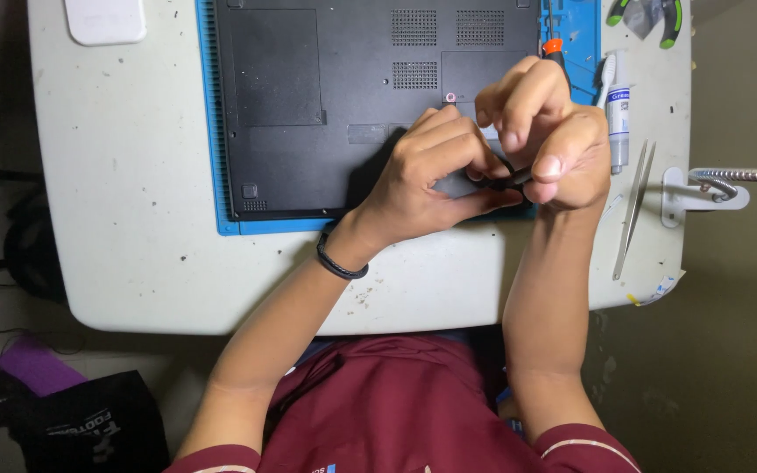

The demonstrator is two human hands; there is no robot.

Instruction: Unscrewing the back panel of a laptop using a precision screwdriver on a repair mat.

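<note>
My left hand (427,171) and right hand (541,131) both pinch a small black part (512,180) over the laptop's underside (343,105), at 3 o'clock of the blue mat (212,131). Risk: it slips and drops; the tweezers (634,206) could get knocked off the table (133,219).

White labelled tube (619,109) lies beside blue mat (208,131).
</note>
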